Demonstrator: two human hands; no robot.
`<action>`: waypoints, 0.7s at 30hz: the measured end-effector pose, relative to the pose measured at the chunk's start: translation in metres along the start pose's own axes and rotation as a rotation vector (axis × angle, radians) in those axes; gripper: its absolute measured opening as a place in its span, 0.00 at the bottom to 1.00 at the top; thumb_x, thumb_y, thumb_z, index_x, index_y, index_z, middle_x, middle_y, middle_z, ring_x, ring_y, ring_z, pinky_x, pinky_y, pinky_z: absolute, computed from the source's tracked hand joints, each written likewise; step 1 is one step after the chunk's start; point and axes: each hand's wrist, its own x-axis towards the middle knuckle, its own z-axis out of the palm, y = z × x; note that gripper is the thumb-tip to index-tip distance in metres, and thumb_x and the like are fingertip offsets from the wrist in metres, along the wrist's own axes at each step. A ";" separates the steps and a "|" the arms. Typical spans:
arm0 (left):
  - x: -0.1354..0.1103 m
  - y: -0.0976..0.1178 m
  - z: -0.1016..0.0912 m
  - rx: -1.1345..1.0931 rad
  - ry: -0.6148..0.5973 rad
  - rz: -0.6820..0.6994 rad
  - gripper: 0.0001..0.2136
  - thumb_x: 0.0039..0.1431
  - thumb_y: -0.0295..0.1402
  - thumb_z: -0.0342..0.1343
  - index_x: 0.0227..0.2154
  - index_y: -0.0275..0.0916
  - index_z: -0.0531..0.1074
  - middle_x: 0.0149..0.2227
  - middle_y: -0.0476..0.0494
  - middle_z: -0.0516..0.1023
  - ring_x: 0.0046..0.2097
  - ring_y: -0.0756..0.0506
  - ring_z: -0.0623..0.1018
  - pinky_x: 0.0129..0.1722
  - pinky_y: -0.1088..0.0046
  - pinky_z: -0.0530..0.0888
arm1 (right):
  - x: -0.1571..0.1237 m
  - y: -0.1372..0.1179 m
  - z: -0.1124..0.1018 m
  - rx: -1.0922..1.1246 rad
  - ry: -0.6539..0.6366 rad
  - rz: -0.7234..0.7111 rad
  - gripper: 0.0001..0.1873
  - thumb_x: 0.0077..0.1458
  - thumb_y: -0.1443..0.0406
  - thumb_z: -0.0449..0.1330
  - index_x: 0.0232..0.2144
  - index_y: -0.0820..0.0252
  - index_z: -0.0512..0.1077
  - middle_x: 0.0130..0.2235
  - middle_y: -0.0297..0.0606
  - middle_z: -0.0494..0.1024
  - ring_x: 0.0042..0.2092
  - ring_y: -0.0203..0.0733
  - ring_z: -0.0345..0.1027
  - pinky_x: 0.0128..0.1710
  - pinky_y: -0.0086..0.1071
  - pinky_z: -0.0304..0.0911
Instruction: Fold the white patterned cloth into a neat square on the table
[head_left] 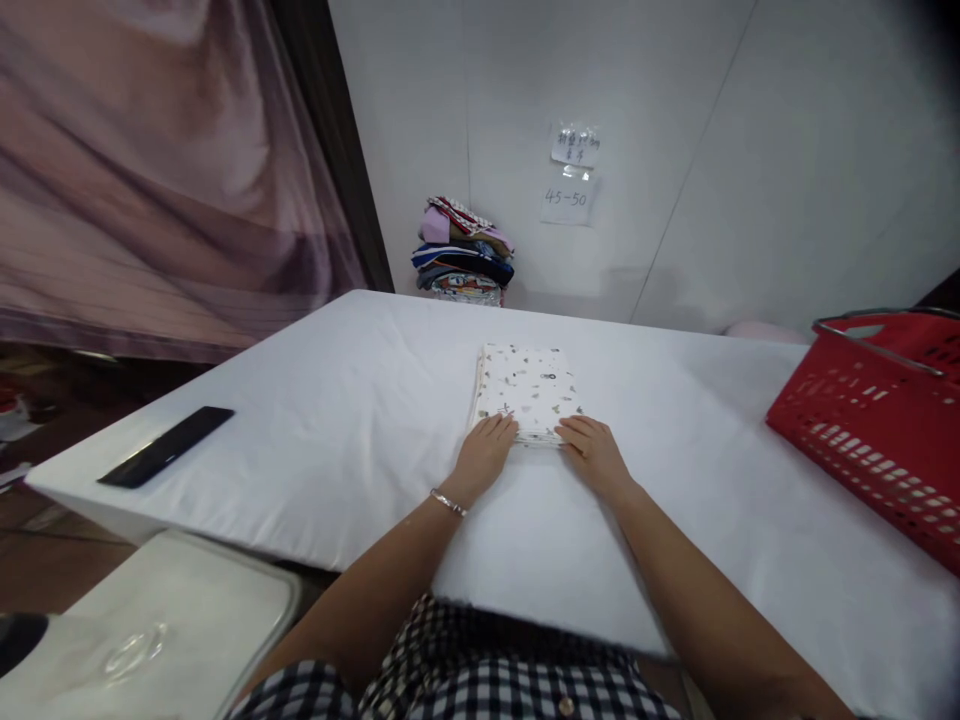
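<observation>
A neatly folded white cloth (529,385) with small scattered prints lies on the white-covered table (352,400), its layered fold edge facing me. My left hand (486,450) holds its near left corner, with the fingers close together on top. At the near right corner my right hand (594,450) grips the cloth in the same way, fingers over the edge. Both thumbs are mostly hidden. A silver bracelet (448,502) circles my left wrist.
A red plastic basket (870,430) with a metal handle stands on the right. A black flat strip (169,445) lies at the left. Behind the table's far edge rises a stack of folded fabrics (463,255). A white lidded bin (180,610) sits below left.
</observation>
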 end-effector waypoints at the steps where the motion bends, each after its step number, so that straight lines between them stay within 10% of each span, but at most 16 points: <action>1: 0.000 -0.001 -0.001 0.004 -0.003 -0.005 0.15 0.62 0.25 0.46 0.50 0.36 0.67 0.53 0.38 0.73 0.56 0.42 0.70 0.55 0.60 0.67 | 0.000 0.000 -0.001 0.007 -0.008 0.004 0.16 0.60 0.65 0.52 0.48 0.53 0.72 0.52 0.40 0.74 0.55 0.48 0.62 0.51 0.45 0.58; 21: -0.006 -0.012 -0.006 0.086 0.048 0.042 0.18 0.60 0.21 0.44 0.51 0.38 0.67 0.51 0.41 0.74 0.54 0.42 0.72 0.55 0.60 0.67 | -0.009 0.016 -0.007 0.267 -0.088 0.138 0.22 0.59 0.64 0.54 0.55 0.51 0.67 0.61 0.40 0.62 0.63 0.49 0.52 0.58 0.51 0.58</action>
